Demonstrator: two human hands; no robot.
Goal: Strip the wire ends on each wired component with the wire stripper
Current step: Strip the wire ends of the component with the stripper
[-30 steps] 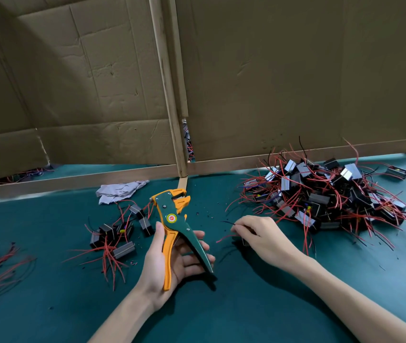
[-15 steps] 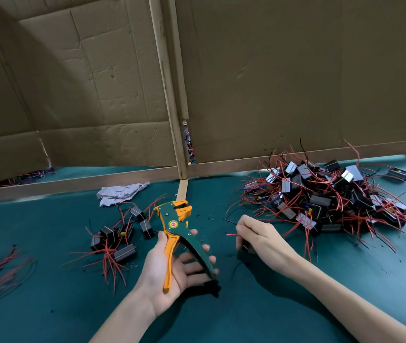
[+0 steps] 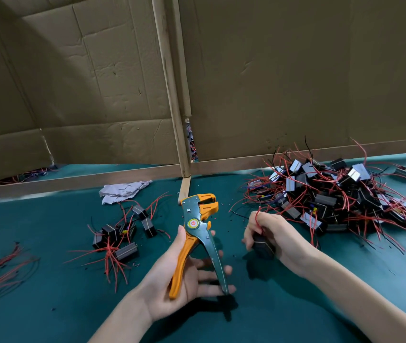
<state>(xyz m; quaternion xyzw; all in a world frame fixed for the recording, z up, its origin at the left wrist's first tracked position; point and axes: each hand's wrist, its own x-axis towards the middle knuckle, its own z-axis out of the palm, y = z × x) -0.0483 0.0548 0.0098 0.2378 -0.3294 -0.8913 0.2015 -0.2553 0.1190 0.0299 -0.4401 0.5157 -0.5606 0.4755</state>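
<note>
Wire stripper [image 3: 198, 233] upright in left hand [image 3: 187, 280], head up, handles spread wide: thumb along the orange handle, fingers loosely curled behind the green one. Raised and tilted nearer to right hand [image 3: 276, 236] than a second ago. Right hand no longer down on the table [image 3: 48, 305] picking at a strand beside the big pile [image 3: 333, 194]. Now lifted clear, grips one black component [image 3: 262, 246] in curled fingers, with its red wire [image 3: 258, 219] pinched and standing up at the fingertips. Small pile [image 3: 120, 233] lying apart on the left, probably finished pieces. Pick-up apparently done; feeding that wire end into the open head and squeezing likely next.
</note>
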